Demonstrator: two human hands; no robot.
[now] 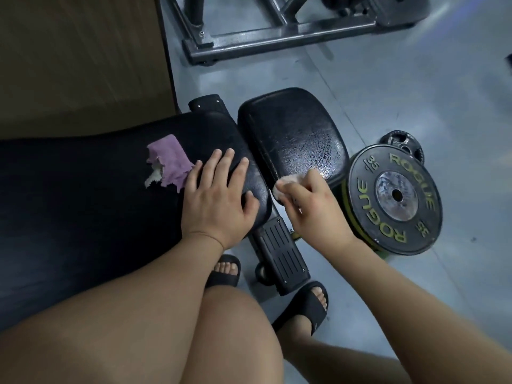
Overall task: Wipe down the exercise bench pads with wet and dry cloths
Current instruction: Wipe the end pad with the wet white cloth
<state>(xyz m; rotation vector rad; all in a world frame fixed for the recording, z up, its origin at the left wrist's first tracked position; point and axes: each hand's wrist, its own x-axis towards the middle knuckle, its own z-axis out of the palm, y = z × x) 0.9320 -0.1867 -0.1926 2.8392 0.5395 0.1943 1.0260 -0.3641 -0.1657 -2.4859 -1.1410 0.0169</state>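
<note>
Looking down at the gym bench: the left hand (219, 195) lies flat on the end of the long back pad (83, 189), fingers spread and straight, holding nothing. Right next to it, touching its little-finger side, a purple cloth (169, 162) sits crumpled on that same pad, with a bit of whitish fabric poking out underneath. The right hand (310, 206) has its fingers curled around a pale pinkish cloth (288, 180), pressed onto the near edge of the smaller seat pad (293, 134), which has a shiny, wet-looking patch just above the cloth. Just beside the seat pad on the grey floor (388, 92) is a black weight plate (394, 199) that reads "ROGUE" twice in yellowish letters and "35" twice. A smaller plate (401, 144) peeks out behind it.
</note>
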